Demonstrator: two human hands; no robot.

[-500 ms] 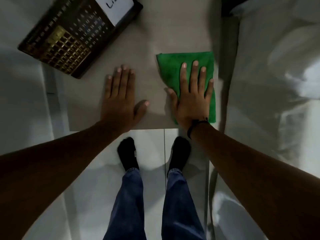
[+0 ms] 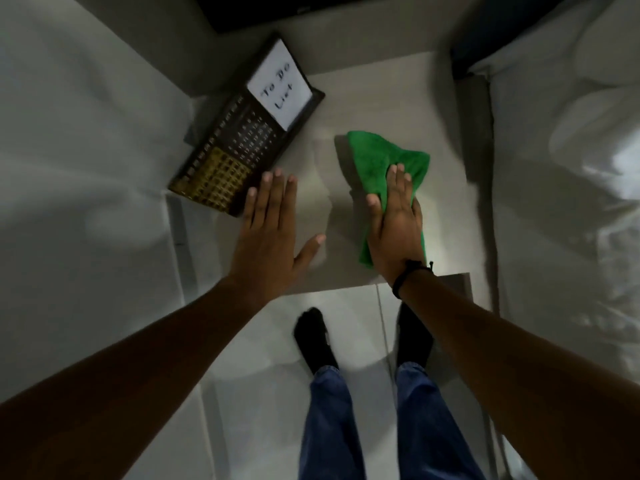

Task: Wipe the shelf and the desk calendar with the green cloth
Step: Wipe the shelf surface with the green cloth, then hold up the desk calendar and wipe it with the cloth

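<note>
The green cloth [image 2: 377, 161] lies bunched on the pale shelf top [image 2: 374, 102], right of centre. My right hand [image 2: 394, 220] presses on its near part, fingers curled into the fabric. My left hand [image 2: 273, 223] rests flat and open on the shelf beside it, fingertips just touching the near corner of the desk calendar [image 2: 242, 150]. The calendar is a dark slab with a gold number grid and a white "To Do List" card, lying at an angle on the shelf's left side and overhanging its left edge.
White bedding [image 2: 571, 168] rises close on the right, and a pale sheet-like surface [image 2: 79, 150] on the left. A dark panel [image 2: 277, 8] stands at the back. Below the shelf's front edge are a tiled floor [image 2: 249, 358] and my feet in black socks [image 2: 315, 337].
My right hand has pushed the cloth forward and leftward, crumpling it from a flat rectangle. My left hand has slid toward the calendar. The view has shifted, showing more of the shelf's far side.
</note>
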